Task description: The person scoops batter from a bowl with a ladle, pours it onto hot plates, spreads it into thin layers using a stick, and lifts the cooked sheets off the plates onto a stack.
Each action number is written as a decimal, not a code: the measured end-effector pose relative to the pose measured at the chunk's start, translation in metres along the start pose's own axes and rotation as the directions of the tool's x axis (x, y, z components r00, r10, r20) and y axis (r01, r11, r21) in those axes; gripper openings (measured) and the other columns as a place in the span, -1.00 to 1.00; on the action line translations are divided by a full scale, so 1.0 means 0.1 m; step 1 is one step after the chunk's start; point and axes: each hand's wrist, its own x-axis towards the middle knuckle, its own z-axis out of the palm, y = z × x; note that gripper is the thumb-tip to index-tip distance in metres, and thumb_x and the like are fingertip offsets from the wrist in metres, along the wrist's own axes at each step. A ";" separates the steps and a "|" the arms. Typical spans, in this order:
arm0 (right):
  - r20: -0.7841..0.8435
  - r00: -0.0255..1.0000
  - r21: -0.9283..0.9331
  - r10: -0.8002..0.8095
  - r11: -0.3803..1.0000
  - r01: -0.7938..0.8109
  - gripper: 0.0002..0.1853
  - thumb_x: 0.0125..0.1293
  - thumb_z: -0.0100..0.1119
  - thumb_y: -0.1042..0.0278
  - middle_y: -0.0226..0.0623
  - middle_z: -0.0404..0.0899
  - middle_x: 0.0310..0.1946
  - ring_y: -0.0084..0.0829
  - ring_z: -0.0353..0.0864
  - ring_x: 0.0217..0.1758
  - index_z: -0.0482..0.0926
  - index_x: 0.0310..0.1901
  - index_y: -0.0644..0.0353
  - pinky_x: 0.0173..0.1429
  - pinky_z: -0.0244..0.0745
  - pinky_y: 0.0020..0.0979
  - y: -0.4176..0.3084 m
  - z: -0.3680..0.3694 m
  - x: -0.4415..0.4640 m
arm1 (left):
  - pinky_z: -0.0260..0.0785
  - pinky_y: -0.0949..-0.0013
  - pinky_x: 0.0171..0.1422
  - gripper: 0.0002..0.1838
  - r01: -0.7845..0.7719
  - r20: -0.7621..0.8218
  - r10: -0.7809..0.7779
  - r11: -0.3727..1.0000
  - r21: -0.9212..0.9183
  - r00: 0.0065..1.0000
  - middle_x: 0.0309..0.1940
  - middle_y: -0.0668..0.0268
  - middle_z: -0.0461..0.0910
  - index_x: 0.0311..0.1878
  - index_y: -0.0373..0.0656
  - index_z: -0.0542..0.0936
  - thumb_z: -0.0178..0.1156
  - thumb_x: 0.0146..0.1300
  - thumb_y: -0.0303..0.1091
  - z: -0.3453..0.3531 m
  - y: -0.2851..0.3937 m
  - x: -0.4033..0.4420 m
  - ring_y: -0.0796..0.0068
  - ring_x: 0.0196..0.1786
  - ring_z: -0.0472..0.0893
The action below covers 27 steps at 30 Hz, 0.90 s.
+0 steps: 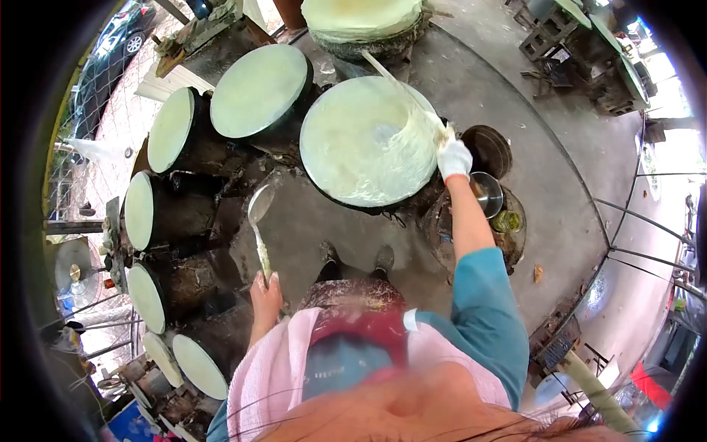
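Concrete flr [294, 228]: pan [357, 207] w/ pale batter [350, 147] nr metal bowl [490, 193], R hand [453, 155] gripping stick [396, 83], L hand [266, 296] gripping ladle [260, 205].

No words, brand or number can be read with certainty. The one place where lettering shows is the blue-teal cloth [335, 357] across the chest of the person wearing the camera, seen from above at the lower middle of the view. There, a short line of small, pale lettering [340, 373] slants slightly upward to the right, too small and blurred to make out as a word. It sits between the two hanging sides of a pale pink striped fabric towel [266, 361], just below a dark red band of cloth [366, 331] in the view.
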 end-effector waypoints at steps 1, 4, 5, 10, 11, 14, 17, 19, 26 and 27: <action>-0.051 0.999 0.021 0.000 1.000 0.001 -0.50 0.36 -0.11 0.02 0.06 0.62 -0.22 0.04 0.64 -0.19 0.34 0.29 -0.03 -0.12 0.52 -0.03 -0.09 0.00 0.14 | 0.05 0.53 -0.63 -0.85 0.007 0.003 -0.007 1.000 0.015 1.000 -0.65 0.49 0.31 -0.36 -0.17 0.37 0.07 0.35 -0.41 -0.01 0.02 -0.01 0.72 -0.67 0.27; -0.008 0.997 0.116 -0.081 0.990 0.081 -0.54 0.32 -0.02 0.02 0.04 0.62 -0.18 0.00 0.64 -0.19 0.46 0.19 0.01 -0.11 0.52 -0.06 -0.47 -0.22 -0.03 | 0.03 0.52 -0.66 -0.84 0.020 0.010 -0.020 1.000 0.019 1.000 -0.66 0.51 0.29 -0.37 -0.14 0.36 0.07 0.36 -0.40 -0.01 0.12 -0.02 0.72 -0.70 0.25; -0.092 0.986 0.348 -0.139 0.923 0.162 -0.57 0.28 0.06 0.11 -0.05 0.62 -0.12 -0.04 0.64 -0.17 0.51 0.17 -0.01 -0.05 0.52 -0.11 -0.46 -0.10 -0.26 | 0.02 0.53 -0.67 -0.84 0.020 0.011 -0.020 1.000 -0.005 1.000 -0.66 0.51 0.29 -0.37 -0.13 0.36 0.07 0.36 -0.39 0.02 0.15 -0.01 0.72 -0.70 0.25; -0.104 0.994 0.881 -0.027 0.462 0.105 -0.57 0.42 0.03 0.42 -0.12 0.39 0.29 -0.42 0.38 0.32 0.36 0.28 0.33 0.36 0.30 -0.40 -0.05 0.02 -1.70 | 0.01 0.55 -0.66 -0.83 -0.017 0.064 0.021 0.998 -0.054 0.998 -0.66 0.52 0.28 -0.38 -0.11 0.35 0.06 0.37 -0.38 0.15 0.24 0.08 0.74 -0.70 0.22; -0.340 0.934 0.803 0.113 0.551 0.226 -0.62 0.44 0.03 0.31 -0.24 0.62 0.01 -0.47 0.63 -0.01 0.44 0.25 0.19 0.01 0.57 -0.46 0.09 0.30 -1.84 | 0.01 0.56 -0.66 -0.82 -0.017 0.073 0.021 0.998 -0.066 0.997 -0.66 0.52 0.28 -0.38 -0.11 0.35 0.06 0.37 -0.38 0.20 0.27 0.07 0.74 -0.70 0.22; 0.578 0.788 0.786 0.211 0.117 -0.607 -0.67 0.41 0.06 0.03 -0.66 0.41 -0.66 -0.71 0.17 -0.81 0.55 0.14 -0.14 -0.73 0.11 -0.55 0.12 0.28 -2.29 | 0.01 0.53 -0.68 -0.83 -0.038 0.123 0.049 0.996 -0.085 0.991 -0.67 0.49 0.28 -0.38 -0.13 0.35 0.06 0.36 -0.38 0.36 0.42 0.08 0.71 -0.73 0.22; 0.511 0.860 0.853 0.020 0.112 -0.509 -0.70 0.38 0.12 0.02 -0.64 0.41 -0.67 -0.72 0.20 -0.79 0.61 0.03 -0.09 -0.72 0.09 -0.58 0.17 0.21 -2.33 | -0.02 0.47 -0.74 -0.84 -0.103 0.142 0.110 0.993 -0.057 0.984 -0.71 0.43 0.30 -0.36 -0.16 0.37 0.03 0.37 -0.38 0.46 0.49 0.08 0.63 -0.81 0.22; 0.459 0.885 0.886 0.080 0.030 -0.463 -0.74 0.40 0.10 0.09 -0.66 0.35 -0.70 -0.73 0.18 -0.80 0.60 0.03 -0.09 -0.75 0.03 -0.60 0.37 0.15 -2.19 | -0.01 0.47 -0.73 -0.83 -0.081 0.141 0.098 0.990 -0.117 0.985 -0.71 0.43 0.30 -0.37 -0.17 0.37 0.04 0.37 -0.38 0.48 0.53 0.05 0.64 -0.81 0.23; 0.654 0.756 0.750 -0.019 0.145 -0.646 -0.74 0.38 0.12 0.00 -0.61 0.32 -0.70 -0.68 0.16 -0.80 0.61 -0.03 -0.14 -0.72 0.01 -0.58 0.24 0.02 -2.17 | 0.06 0.49 -0.71 -0.81 -0.126 0.211 0.145 0.987 -0.099 0.967 -0.71 0.45 0.31 -0.40 -0.13 0.33 0.04 0.37 -0.38 0.56 0.66 0.27 0.65 -0.77 0.27; 0.611 0.792 0.775 0.013 0.197 -0.601 -0.73 0.38 0.11 0.01 -0.62 0.32 -0.69 -0.70 0.15 -0.79 0.61 -0.01 -0.11 -0.71 0.00 -0.59 0.27 -0.01 -2.09 | 0.07 0.48 -0.71 -0.80 -0.149 0.239 0.171 0.983 -0.105 0.956 -0.71 0.45 0.31 -0.40 -0.14 0.34 0.03 0.37 -0.37 0.63 0.72 0.40 0.64 -0.78 0.28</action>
